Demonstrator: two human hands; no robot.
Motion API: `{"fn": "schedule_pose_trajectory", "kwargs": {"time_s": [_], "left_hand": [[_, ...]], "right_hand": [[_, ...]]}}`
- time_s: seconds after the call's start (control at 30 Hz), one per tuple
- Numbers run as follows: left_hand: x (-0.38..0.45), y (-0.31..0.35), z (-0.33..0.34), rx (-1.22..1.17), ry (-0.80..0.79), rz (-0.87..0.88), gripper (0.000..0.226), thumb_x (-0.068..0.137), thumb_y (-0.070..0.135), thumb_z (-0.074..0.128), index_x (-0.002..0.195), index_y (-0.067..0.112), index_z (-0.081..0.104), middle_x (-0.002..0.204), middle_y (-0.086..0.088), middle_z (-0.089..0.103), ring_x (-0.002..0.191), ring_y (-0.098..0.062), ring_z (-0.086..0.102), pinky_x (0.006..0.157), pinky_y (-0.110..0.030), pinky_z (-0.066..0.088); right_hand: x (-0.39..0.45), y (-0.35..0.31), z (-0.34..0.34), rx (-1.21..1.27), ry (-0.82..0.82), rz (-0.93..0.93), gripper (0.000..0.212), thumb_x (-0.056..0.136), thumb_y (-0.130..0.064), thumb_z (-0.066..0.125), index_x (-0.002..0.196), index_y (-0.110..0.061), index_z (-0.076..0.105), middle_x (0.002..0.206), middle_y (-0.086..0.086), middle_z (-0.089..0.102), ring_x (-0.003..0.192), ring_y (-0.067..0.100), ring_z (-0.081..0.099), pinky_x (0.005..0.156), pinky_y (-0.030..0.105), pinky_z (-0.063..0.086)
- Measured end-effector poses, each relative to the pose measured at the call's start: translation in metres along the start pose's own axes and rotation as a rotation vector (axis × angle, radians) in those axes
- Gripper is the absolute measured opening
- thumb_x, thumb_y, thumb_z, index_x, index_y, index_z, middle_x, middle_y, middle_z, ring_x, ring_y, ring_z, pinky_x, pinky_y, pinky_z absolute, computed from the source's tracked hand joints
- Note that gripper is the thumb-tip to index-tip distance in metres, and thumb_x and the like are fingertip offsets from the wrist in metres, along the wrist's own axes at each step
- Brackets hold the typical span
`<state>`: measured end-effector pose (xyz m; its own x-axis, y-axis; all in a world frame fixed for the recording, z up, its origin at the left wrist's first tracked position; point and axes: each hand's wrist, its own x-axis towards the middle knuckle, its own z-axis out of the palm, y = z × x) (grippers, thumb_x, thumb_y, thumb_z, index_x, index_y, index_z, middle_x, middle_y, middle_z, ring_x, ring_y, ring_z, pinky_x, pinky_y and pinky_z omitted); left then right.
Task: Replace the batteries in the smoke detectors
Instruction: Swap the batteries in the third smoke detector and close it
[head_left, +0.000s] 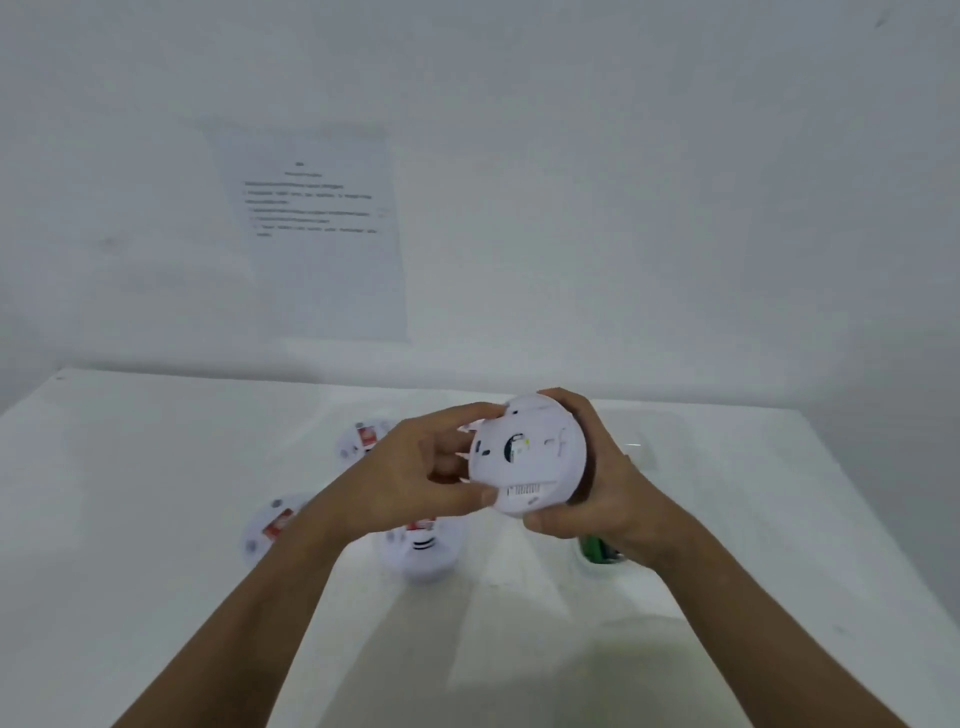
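Your grip is two-handed: your left hand (415, 473) pinches the rim of the held smoke detector (527, 457) between thumb and fingertips, and your right hand (597, 483) wraps around its far side, thumb under the lower edge. You hold it above the middle of the white surface (156, 519), its flat back tilted toward you, with a barcode strip near the bottom. Below your left forearm lie three more detectors: one far (361, 439), one left (272, 525), one nearest (421, 553). Under your right wrist a clear cup with green batteries (597, 551) shows partly. Left and right edges lie well apart from your hands. A printed sheet (317, 228) hangs on the wall behind.
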<state>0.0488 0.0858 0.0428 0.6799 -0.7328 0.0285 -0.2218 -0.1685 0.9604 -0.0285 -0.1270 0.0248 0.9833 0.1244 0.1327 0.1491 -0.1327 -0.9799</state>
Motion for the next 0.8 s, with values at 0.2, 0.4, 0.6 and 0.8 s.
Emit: {"fn": "schedule_pose_trajectory", "kwargs": {"time_s": [0.2,0.4,0.6,0.8], "left_hand": [[0.017,0.005,0.049,0.09,0.032,0.011,0.065,0.065,0.009,0.084,0.122,0.029,0.063,0.109,0.001,0.07,0.081,-0.03,0.069,0.068,-0.038,0.056],[0.018,0.014,0.079,0.222,0.034,-0.03,0.065,0.061,0.018,0.087,0.119,0.037,0.062,0.107,0.017,0.066,0.075,-0.014,0.068,0.061,-0.025,0.054],[0.012,0.017,0.089,0.267,0.017,-0.06,0.063,0.061,0.013,0.088,0.116,0.034,0.064,0.114,0.016,0.064,0.072,-0.013,0.068,0.058,-0.022,0.051],[0.007,0.011,0.098,0.265,0.12,-0.049,0.058,0.058,0.018,0.091,0.107,0.03,0.064,0.115,0.016,0.059,0.078,-0.018,0.07,0.054,-0.019,0.049]], "right_hand": [[-0.046,0.008,-0.037,-0.092,0.012,0.031,0.098,0.061,0.005,0.084,0.142,-0.026,0.039,0.139,-0.005,0.051,0.126,0.017,0.054,0.084,0.038,0.059],[-0.069,0.029,-0.047,-0.08,0.054,0.025,0.111,0.054,0.007,0.091,0.144,-0.026,0.034,0.133,-0.011,0.054,0.123,0.009,0.055,0.085,0.026,0.056],[-0.077,0.042,-0.045,-0.078,0.03,0.003,0.109,0.052,0.007,0.092,0.141,-0.022,0.038,0.131,-0.015,0.052,0.127,0.011,0.052,0.091,0.026,0.054],[-0.075,0.048,-0.041,-0.104,0.123,-0.028,0.099,0.049,-0.001,0.092,0.135,-0.019,0.048,0.126,-0.007,0.061,0.118,0.012,0.059,0.09,0.023,0.053]]}}
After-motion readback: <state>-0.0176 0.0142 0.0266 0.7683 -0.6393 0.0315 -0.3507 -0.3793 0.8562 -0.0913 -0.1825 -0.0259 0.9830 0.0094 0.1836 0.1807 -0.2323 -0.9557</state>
